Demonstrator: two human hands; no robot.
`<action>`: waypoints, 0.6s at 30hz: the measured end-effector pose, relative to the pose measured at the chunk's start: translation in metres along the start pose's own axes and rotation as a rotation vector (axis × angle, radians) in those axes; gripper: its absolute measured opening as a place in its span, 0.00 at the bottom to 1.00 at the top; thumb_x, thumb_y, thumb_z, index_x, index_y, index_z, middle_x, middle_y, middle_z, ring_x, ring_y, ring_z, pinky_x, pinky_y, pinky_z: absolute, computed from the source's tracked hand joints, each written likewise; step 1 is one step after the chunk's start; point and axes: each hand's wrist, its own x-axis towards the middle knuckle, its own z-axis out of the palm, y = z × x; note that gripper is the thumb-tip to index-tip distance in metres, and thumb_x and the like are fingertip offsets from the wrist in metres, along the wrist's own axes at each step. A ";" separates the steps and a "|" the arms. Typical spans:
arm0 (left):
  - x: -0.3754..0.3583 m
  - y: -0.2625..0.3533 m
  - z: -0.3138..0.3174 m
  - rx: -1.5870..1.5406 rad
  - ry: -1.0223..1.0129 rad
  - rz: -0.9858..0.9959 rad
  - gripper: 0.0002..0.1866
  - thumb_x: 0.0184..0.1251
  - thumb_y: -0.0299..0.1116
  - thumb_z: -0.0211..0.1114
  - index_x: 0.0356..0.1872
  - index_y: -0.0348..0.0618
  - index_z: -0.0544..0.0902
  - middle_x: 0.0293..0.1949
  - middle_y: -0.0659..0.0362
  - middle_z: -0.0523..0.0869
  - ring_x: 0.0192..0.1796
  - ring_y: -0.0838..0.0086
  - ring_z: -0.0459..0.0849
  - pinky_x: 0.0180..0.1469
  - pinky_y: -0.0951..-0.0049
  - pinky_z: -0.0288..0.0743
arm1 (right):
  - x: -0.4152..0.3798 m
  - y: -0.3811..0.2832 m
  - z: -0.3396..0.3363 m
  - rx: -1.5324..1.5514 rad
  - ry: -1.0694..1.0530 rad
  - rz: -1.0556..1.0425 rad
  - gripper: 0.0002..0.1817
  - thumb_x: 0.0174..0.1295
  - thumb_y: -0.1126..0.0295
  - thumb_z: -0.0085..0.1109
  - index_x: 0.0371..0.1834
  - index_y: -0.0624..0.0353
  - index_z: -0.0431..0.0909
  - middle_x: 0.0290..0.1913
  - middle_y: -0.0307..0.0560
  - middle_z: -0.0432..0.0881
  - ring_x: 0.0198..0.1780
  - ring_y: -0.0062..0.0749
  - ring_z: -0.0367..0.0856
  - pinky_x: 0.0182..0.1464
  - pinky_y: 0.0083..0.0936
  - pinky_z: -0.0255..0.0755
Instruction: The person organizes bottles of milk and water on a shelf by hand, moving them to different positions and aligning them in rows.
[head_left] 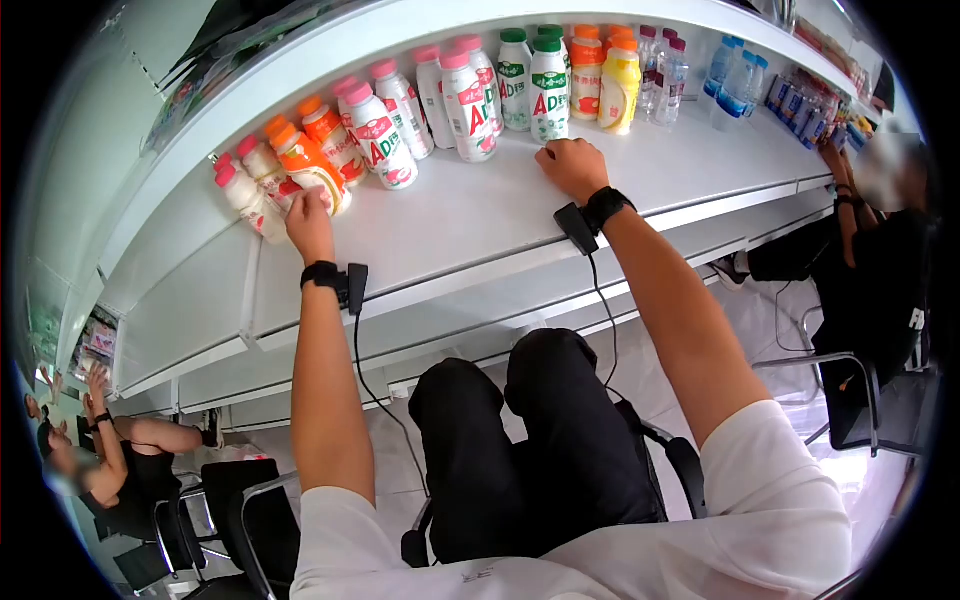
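Several capped bottles [312,163], contents hidden

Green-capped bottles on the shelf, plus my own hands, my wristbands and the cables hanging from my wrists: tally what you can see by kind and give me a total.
Green-capped bottles: 3
Your hands, left hand and right hand: 2
Your wristbands: 2
Cables: 2
Total: 9

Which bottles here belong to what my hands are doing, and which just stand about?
Likely in the job:
orange-capped bottle nearest your left hand
green-capped bottle nearest your right hand

Probably just about:
blue-capped bottles
clear pink-capped bottles
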 end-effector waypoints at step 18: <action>-0.037 0.000 -0.015 0.866 -0.292 0.103 0.08 0.65 0.41 0.61 0.38 0.51 0.83 0.33 0.55 0.90 0.38 0.54 0.88 0.41 0.56 0.80 | 0.003 0.004 0.003 -0.041 -0.005 -0.003 0.18 0.64 0.54 0.52 0.35 0.54 0.87 0.35 0.54 0.87 0.39 0.51 0.86 0.45 0.44 0.79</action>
